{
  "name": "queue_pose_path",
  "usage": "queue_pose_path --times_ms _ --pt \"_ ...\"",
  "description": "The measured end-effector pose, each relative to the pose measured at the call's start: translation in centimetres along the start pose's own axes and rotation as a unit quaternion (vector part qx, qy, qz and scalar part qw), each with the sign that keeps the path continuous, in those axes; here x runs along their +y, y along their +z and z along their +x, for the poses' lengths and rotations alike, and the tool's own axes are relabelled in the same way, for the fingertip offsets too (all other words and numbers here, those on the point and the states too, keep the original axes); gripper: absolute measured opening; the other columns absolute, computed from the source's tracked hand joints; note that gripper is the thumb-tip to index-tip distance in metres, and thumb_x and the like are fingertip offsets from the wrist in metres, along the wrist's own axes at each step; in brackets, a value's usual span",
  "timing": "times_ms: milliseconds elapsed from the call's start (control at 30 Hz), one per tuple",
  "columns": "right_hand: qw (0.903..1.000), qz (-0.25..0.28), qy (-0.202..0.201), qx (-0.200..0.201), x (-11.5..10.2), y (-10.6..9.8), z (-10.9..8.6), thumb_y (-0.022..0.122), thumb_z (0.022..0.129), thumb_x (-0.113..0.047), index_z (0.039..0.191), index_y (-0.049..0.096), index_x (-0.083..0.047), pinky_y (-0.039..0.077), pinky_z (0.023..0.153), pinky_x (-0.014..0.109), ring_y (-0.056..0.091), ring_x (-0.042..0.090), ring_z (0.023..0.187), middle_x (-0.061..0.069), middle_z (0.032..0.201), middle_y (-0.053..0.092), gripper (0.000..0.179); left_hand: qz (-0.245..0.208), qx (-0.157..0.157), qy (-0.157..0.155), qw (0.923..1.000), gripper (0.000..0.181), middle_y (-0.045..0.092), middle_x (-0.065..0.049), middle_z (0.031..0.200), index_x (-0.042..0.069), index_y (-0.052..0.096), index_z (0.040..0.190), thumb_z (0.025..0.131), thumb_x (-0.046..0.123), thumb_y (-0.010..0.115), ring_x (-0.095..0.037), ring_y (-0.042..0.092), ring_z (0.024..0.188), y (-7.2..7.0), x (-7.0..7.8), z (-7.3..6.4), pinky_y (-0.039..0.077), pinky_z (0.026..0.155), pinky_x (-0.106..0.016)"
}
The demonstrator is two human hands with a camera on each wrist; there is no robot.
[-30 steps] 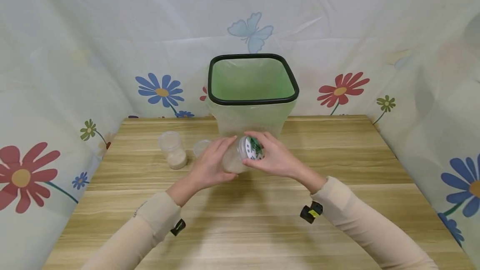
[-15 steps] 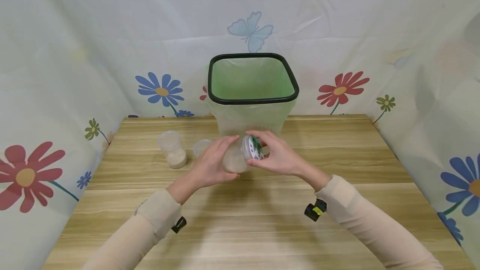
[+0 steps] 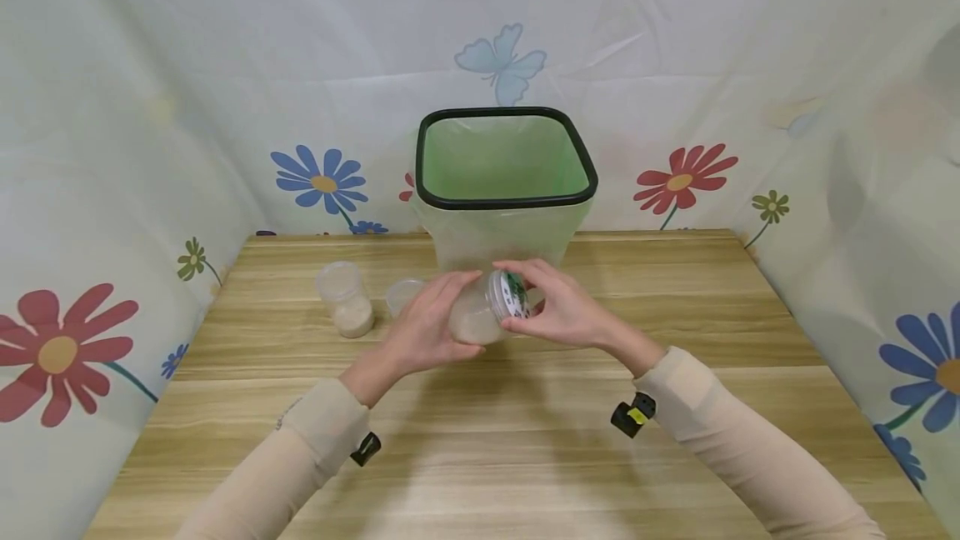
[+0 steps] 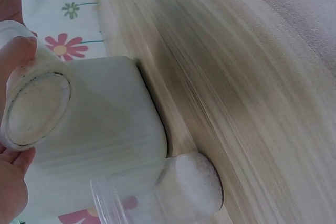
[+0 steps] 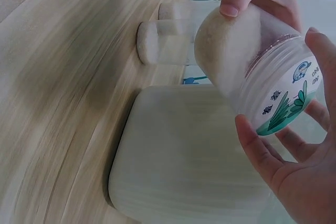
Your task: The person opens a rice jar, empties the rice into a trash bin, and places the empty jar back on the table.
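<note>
A clear plastic jar (image 3: 474, 323), partly filled with a pale grainy material, is held tilted above the table, its lid end toward the right. My left hand (image 3: 427, 322) grips the body, and in the left wrist view the round base (image 4: 38, 109) faces the camera. Fingers and thumb of my right hand (image 3: 564, 311) are spread round the edge of the lid (image 5: 289, 100), which is white with a green leaf print. The lid sits on the jar's mouth.
A green bin with a black rim (image 3: 506, 204) stands just behind the hands. Left of them, an open clear jar (image 3: 345, 298) with pale contents stands on the wooden table (image 3: 480, 457); a second similar jar (image 3: 403, 292) is partly hidden by the left hand. Flowered sheeting surrounds the table.
Both hands and the jar have shifted slightly to the right, with the right hand still round the lid. The bin and standing jars have not moved.
</note>
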State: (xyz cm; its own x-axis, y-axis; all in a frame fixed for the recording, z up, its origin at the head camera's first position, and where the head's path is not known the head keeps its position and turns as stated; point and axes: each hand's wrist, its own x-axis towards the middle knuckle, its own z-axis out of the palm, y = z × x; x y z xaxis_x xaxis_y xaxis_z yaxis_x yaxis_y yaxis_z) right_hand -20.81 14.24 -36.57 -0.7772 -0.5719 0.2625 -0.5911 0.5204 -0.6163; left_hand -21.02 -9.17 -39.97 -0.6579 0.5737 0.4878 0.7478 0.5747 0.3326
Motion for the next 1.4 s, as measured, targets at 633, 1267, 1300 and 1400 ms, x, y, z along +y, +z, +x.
queue_pose_path --times_ms 633,1267,1300,1400 --pt "0.997 0.03 -0.058 -0.041 0.8 0.1 0.0 0.076 0.074 -0.012 0.139 0.037 -0.015 0.051 0.083 0.027 0.044 0.022 0.118 0.009 0.142 0.032 0.076 -0.004 0.01 0.005 0.9999 0.091 0.051 -0.009 0.126 0.008 0.04 0.133 0.058 0.036 0.084 -0.024 0.051 0.112 0.6 -0.4 0.0 0.046 0.091 -0.042" --pt "0.9918 -0.022 -0.118 -0.045 1.0 0.3 -0.2 0.072 0.076 -0.01 0.141 0.031 -0.012 0.032 0.105 0.046 0.025 0.026 0.137 0.012 0.151 0.021 0.077 -0.01 0.022 -0.003 0.9997 0.091 0.051 -0.009 0.126 0.009 0.04 0.134 0.059 0.038 0.082 -0.023 0.05 0.114 1.5 -0.9 -0.3 0.046 0.093 -0.041" --pt "0.9917 -0.024 -0.119 -0.043 1.0 0.3 -0.2 0.073 0.077 -0.011 0.142 0.03 -0.012 0.032 0.106 0.046 0.024 0.026 0.137 0.012 0.151 0.02 0.078 -0.01 0.022 -0.002 0.9997 0.091 0.051 -0.009 0.126 0.009 0.04 0.133 0.058 0.037 0.082 -0.024 0.05 0.114 1.5 -0.9 -0.3 0.046 0.093 -0.041" --pt "0.9926 -0.031 -0.113 -0.031 0.9 0.3 -0.2 0.073 0.077 -0.016 0.144 0.027 -0.013 0.03 0.106 0.048 0.022 0.026 0.138 0.011 0.152 0.019 0.081 -0.011 0.025 0.002 0.9996 0.091 0.05 -0.01 0.126 0.008 0.04 0.134 0.058 0.036 0.083 -0.024 0.05 0.113 1.5 -0.9 -0.2 0.046 0.093 -0.04"
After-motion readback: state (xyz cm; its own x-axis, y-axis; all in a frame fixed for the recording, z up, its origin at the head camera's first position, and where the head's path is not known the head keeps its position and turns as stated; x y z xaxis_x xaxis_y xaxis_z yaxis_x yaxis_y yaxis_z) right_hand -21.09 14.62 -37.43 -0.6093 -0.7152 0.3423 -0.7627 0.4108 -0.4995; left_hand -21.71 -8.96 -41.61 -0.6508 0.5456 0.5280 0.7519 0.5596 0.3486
